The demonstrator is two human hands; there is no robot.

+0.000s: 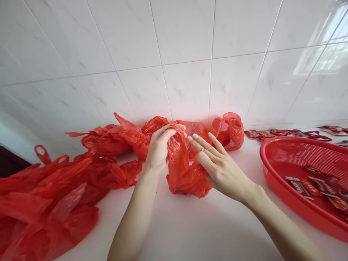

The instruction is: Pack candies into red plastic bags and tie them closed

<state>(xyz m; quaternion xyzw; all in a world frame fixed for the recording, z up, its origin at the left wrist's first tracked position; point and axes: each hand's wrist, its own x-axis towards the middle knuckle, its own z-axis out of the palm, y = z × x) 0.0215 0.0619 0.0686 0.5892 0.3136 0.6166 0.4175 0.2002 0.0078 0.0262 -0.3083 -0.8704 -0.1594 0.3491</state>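
Crumpled thin red plastic bag [181, 170] held upright on the white table [190, 224], directly between the two hands and touching both. Left hand [159, 146] closed on the bag's upper edge, fingers [174, 127] curled and pinching the gathered plastic at the top. Right hand [217, 165] laid flat against the bag's right side, fingers [201, 143] straight and spread, nothing gripped; thumb hidden behind the plastic, so any pinch from below cannot be told.

Just beyond the fingertips, against the white tiled wall [185, 54], a row of more rumpled red plastic bags [228, 130]. Left of the left fingers, a large loose heap of red plastic carrier bags [49, 195] with loop handles, spreading to the near left edge. Well to the right of the right fingers, a round red plastic mesh basket [282, 197] holding small red foil sachets [312, 185]. Behind the basket, by the wall, more red sachets [272, 133] lying flat.
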